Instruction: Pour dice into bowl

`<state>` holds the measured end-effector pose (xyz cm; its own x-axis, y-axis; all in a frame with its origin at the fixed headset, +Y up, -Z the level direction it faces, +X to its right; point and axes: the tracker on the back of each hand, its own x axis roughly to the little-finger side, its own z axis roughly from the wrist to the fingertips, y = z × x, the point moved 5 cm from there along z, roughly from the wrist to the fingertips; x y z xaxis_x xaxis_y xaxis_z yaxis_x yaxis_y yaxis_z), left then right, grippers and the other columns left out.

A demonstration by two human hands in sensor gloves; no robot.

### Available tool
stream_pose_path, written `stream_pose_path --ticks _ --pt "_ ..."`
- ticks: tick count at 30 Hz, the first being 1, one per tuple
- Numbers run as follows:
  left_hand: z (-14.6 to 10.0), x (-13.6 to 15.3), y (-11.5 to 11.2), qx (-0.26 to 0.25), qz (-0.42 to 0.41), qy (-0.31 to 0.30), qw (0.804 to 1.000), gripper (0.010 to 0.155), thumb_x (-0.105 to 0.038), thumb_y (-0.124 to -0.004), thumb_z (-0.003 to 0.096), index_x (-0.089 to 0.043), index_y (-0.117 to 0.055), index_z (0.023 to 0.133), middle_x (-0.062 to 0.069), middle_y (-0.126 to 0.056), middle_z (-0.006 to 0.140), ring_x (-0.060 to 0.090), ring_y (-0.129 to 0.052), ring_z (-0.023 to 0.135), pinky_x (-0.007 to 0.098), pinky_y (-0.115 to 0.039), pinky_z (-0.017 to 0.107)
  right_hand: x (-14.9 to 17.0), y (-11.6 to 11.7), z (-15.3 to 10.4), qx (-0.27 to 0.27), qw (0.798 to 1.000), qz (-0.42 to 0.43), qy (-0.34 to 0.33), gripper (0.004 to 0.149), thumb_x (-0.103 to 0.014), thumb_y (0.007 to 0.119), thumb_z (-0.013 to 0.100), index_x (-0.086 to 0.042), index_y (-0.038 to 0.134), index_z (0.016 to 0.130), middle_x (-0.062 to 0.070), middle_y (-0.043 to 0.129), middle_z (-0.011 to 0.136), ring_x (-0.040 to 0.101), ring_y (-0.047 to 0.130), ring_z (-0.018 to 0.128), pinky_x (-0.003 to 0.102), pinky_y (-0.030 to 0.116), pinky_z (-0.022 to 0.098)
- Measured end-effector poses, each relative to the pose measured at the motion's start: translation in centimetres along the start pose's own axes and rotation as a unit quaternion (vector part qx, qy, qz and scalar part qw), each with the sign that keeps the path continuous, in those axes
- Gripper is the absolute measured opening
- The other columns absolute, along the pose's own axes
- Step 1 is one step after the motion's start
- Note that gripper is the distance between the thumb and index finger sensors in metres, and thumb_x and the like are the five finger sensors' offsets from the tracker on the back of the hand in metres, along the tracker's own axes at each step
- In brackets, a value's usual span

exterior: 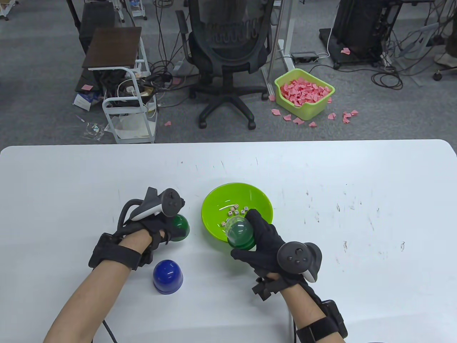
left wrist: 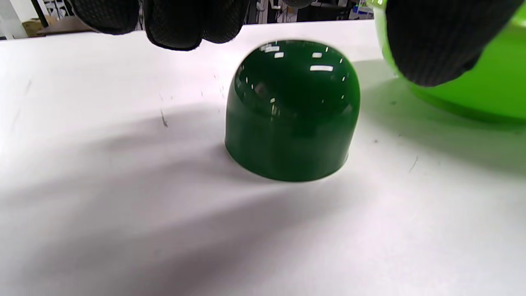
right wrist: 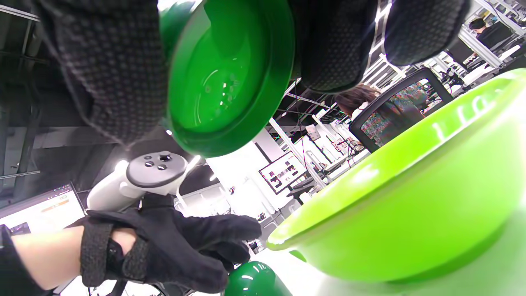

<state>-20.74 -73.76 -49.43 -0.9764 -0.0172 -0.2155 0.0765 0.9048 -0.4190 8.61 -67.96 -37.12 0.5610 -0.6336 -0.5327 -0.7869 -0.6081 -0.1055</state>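
Your right hand [exterior: 266, 246]: grips a green cup [exterior: 241, 234], tipped on its side with the mouth toward the lime-green bowl [exterior: 262, 200], over the bowl's near rim; fingers [right wrist: 111, 70] wrap the cup wall on both sides; in the right wrist view the cup's inside [right wrist: 224, 78] shows no dice

Dice [exterior: 235, 210]: small white cubes, lying loose in the bottom of the bowl, just beyond the cup mouth

Bowl: upright on the white table [exterior: 357, 232], near its middle, just right of your left hand

Your left hand [exterior: 157, 223]: hovers over a second, dark green cup [exterior: 180, 227] that stands mouth-down on the table to the left of the bowl; in the left wrist view the fingertips [left wrist: 176, 24] hang above the dome [left wrist: 291, 111] with a gap showing, thumb [left wrist: 435, 41] apart on the bowl side, so the hand is loosely spread and holds nothing

Blue cup [exterior: 167, 276]: mouth-down on the table, nearer than the dark green cup, just beside your left forearm, touched by neither hand

On the floor beyond the table: office chair [exterior: 228, 53]; yellow-green tub [exterior: 304, 93] of pink paper pieces, a few scattered around it
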Motion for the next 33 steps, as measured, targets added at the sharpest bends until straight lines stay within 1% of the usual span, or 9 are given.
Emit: stream_pose_path --ticks 3,6,8,11,17,20,25,28,33 --pt "0.7 -0.1 -0.8 0.023 0.007 0.011 1.0 0.089 -0.064 -0.084 0.0388 -0.039 -0.038 0.111 0.017 -0.055 0.115 0.043 -0.063 0.104 0.063 -0.058 0.075 0.0 0.0 0.0 -0.001 1.0 0.0 0.0 0.103 -0.044 0.099 0.04 0.002 0.04 0.112 0.029 0.063 0.112 0.052 0.079 0.079 0.075 0.063 0.061" --pt "1.1 -0.3 -1.1 0.025 0.008 0.011 1.0 0.087 -0.062 -0.085 0.0389 -0.036 -0.042 0.11 0.016 -0.058 0.114 0.042 -0.065 0.102 0.063 -0.059 0.074 0.0 0.0 0.0 -0.002 1.0 0.0 -0.001 0.103 -0.044 0.099 0.04 0.002 0.04 0.112 0.028 0.064 0.112 0.052 0.079 0.079 0.075 0.063 0.061" --pt "1.3 -0.5 -1.4 0.028 0.008 0.012 0.999 0.089 -0.06 -0.085 0.0393 -0.032 -0.039 0.11 0.016 -0.059 0.113 0.042 -0.067 0.101 0.062 -0.061 0.074 0.0 0.0 0.0 -0.003 1.0 -0.001 -0.002 0.104 -0.044 0.099 0.04 0.002 0.04 0.112 0.029 0.064 0.111 0.052 0.079 0.079 0.075 0.063 0.061" --pt "1.5 -0.7 -1.5 0.015 0.017 0.014 1.0 0.088 -0.057 -0.087 0.0395 -0.029 -0.04 0.108 0.016 -0.063 0.109 0.04 -0.072 0.097 0.062 -0.062 0.073 0.0 0.0 0.0 -0.005 1.0 -0.001 -0.003 0.103 -0.044 0.099 0.04 0.002 0.04 0.112 0.029 0.064 0.112 0.052 0.079 0.079 0.075 0.063 0.061" --pt "1.5 -0.5 -1.0 -0.01 0.019 0.004 1.0 0.088 -0.06 -0.087 0.0382 -0.027 -0.044 0.108 0.018 -0.07 0.105 0.04 -0.079 0.091 0.061 -0.065 0.072 -0.1 0.1 0.0 -0.008 1.0 -0.003 -0.004 0.103 -0.044 0.099 0.04 0.002 0.04 0.112 0.029 0.064 0.112 0.052 0.079 0.079 0.075 0.063 0.061" --pt "0.9 -0.3 -0.1 -0.03 0.006 -0.003 1.0 0.088 -0.061 -0.086 0.038 -0.027 -0.045 0.108 0.018 -0.073 0.103 0.04 -0.081 0.089 0.061 -0.066 0.071 -0.1 0.1 0.0 -0.008 1.0 -0.004 -0.003 0.104 -0.044 0.099 0.04 0.002 0.04 0.112 0.029 0.064 0.112 0.052 0.08 0.079 0.075 0.063 0.061" --pt "-1.1 -0.5 2.6 -0.07 -0.03 -0.035 0.996 0.088 -0.063 -0.086 0.0376 -0.026 -0.048 0.108 0.019 -0.075 0.102 0.04 -0.082 0.088 0.061 -0.067 0.071 -0.1 0.4 0.0 -0.015 1.0 -0.008 -0.002 0.104 -0.044 0.099 0.04 0.002 0.04 0.112 0.03 0.064 0.111 0.052 0.08 0.079 0.075 0.063 0.061" --pt "-2.9 -1.2 4.6 -0.099 -0.051 -0.064 0.992 0.088 -0.064 -0.087 0.0371 -0.026 -0.05 0.107 0.018 -0.076 0.102 0.039 -0.082 0.088 0.061 -0.067 0.071 0.0 0.7 0.0 -0.021 1.0 -0.011 -0.001 0.104 -0.043 0.099 0.04 0.003 0.039 0.112 0.03 0.065 0.111 0.052 0.08 0.079 0.075 0.063 0.061" --pt "-5.9 -2.7 7.7 -0.145 -0.104 -0.121 0.977 0.087 -0.064 -0.086 0.0376 -0.025 -0.051 0.107 0.017 -0.076 0.102 0.039 -0.083 0.088 0.06 -0.067 0.071 0.0 1.1 0.0 -0.028 1.0 -0.013 0.001 0.105 -0.044 0.099 0.04 0.003 0.039 0.112 0.031 0.065 0.111 0.052 0.08 0.079 0.075 0.064 0.061"
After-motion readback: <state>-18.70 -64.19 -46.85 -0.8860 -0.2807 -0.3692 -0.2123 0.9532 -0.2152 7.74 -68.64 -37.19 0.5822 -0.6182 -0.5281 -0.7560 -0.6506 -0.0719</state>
